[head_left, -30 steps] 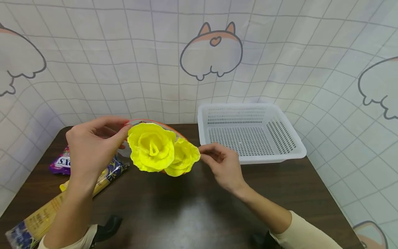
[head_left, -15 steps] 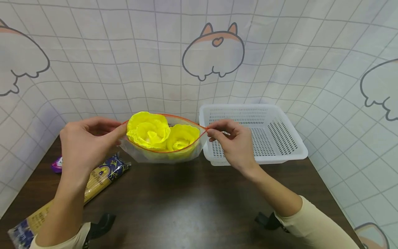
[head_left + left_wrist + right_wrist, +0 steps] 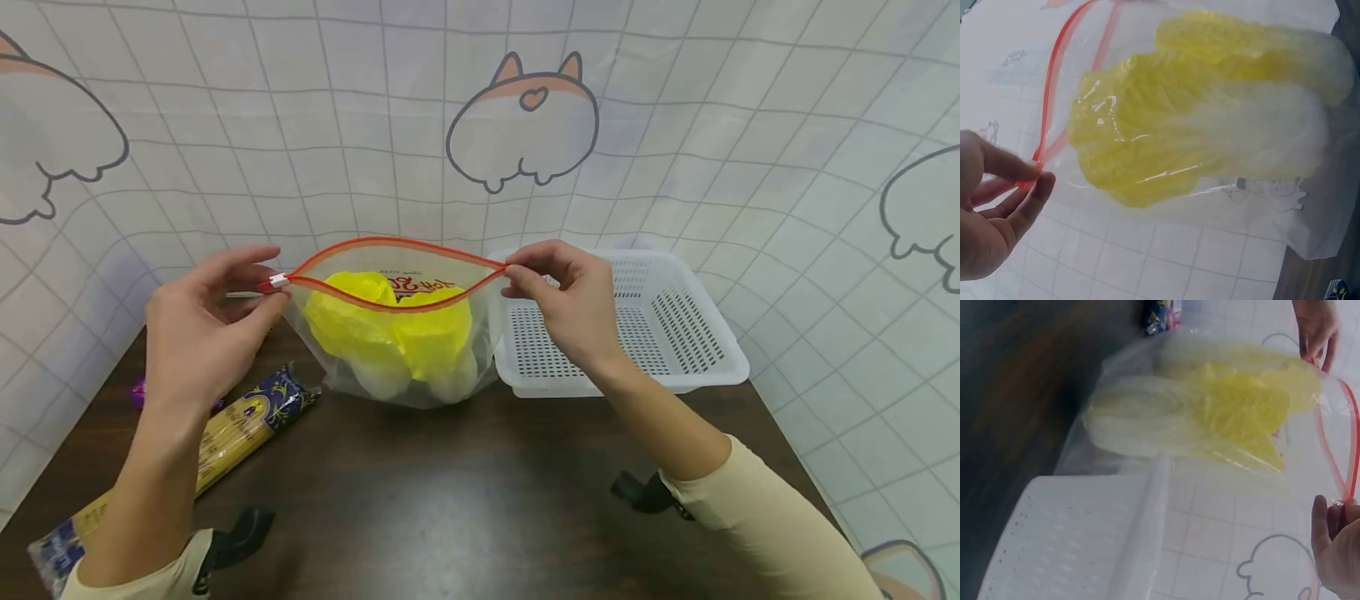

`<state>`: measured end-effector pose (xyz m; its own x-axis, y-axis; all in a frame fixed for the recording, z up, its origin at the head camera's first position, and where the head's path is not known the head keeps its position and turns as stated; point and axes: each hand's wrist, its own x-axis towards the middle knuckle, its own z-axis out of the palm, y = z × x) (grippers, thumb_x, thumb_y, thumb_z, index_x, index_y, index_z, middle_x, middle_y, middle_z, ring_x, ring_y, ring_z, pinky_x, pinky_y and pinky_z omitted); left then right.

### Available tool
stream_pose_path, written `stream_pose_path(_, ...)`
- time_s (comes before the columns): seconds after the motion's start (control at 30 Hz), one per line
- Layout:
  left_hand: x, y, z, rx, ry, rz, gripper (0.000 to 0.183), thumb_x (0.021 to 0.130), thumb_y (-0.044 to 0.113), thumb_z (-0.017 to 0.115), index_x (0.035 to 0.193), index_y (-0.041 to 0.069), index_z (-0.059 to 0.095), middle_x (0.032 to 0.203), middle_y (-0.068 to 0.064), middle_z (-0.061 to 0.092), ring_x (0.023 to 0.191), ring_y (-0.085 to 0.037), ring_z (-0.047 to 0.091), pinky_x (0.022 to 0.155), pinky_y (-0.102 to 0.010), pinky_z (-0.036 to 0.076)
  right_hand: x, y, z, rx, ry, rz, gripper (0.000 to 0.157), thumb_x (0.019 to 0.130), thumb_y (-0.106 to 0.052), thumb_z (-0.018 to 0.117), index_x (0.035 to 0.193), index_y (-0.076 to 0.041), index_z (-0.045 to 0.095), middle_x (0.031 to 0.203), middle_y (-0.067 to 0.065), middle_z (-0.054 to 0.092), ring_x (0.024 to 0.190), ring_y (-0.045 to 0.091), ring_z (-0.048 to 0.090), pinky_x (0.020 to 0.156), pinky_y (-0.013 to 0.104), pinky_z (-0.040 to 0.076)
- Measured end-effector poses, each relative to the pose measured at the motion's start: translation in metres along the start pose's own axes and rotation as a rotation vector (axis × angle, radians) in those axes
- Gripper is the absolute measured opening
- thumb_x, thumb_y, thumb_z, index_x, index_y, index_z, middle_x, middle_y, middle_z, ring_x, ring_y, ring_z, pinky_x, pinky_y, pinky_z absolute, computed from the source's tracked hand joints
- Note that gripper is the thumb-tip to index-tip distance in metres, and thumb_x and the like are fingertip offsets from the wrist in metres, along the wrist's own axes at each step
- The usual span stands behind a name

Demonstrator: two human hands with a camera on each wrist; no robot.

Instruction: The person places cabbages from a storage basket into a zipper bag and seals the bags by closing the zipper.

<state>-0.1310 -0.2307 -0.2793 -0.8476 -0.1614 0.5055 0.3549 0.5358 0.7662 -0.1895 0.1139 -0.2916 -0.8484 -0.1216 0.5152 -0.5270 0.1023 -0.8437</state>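
Observation:
A clear zip bag (image 3: 489, 342) with an orange-red zip hangs upright above the table, its mouth parted. Inside stand two napa cabbages (image 3: 348, 321), yellow leaves up and white stalks down; the left wrist view shows one napa cabbage (image 3: 1197, 119) large through the plastic. My left hand (image 3: 198, 333) pinches the bag's left top corner, by a white zip slider (image 3: 277, 281). At the opposite corner, my right hand (image 3: 573, 308) pinches the zip's end between thumb and fingers. Red lettering shows on the bag's far side.
Behind my right hand sits a white perforated basket (image 3: 630, 387). A pack of spaghetti (image 3: 240, 429) lies on the dark table (image 3: 450, 517) at left, partly under my forearm. A purple package (image 3: 138, 393) is mostly hidden by my left arm. A patterned curtain (image 3: 375, 125) hangs behind.
The bag has tipped from mouth-toward-me to upright, so its side and the white stalks now show. Both hands have risen slightly, and the right hand has moved rightward, stretching the mouth wider.

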Motion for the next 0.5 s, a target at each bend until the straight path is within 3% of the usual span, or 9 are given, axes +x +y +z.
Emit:
stream_pose_path(0.13,0.003,0.001,-0.001,0.040,0.075,0.008,0.034,0.091,0.002,0.077,0.123,0.014,0.078,0.098,0.016,0.072,0.091,0.000,0.070,0.077,-0.007,0.055,0.010,-0.003,0.000,-0.027,-0.018,0.009,0.012,0.095,-0.005,0.074,0.105,0.002,0.075,0.098,0.013,0.073,0.087,0.029,0.072,0.080,0.034,0.064)
stream_pose_path(0.27,0.005,0.000,-0.004,0.079,0.126,-0.036,0.031,0.091,0.008,0.080,0.120,0.016,0.079,0.093,0.021,0.072,0.091,0.003,0.069,0.079,-0.005,0.053,0.018,-0.006,0.003,-0.035,-0.057,0.034,0.012,0.095,-0.004,0.074,0.105,0.003,0.074,0.098,0.014,0.073,0.087,0.025,0.071,0.079,0.035,0.065)
stream_pose_path(0.5,0.002,-0.010,-0.006,0.131,0.195,-0.074,0.018,0.088,0.019,0.084,0.103,0.008,0.083,0.080,0.034,0.065,0.075,0.005,0.066,0.068,-0.008,0.049,0.021,-0.006,0.004,-0.055,-0.101,0.083,0.012,0.096,-0.004,0.073,0.107,0.001,0.074,0.101,0.014,0.072,0.090,0.025,0.071,0.078,0.034,0.065)
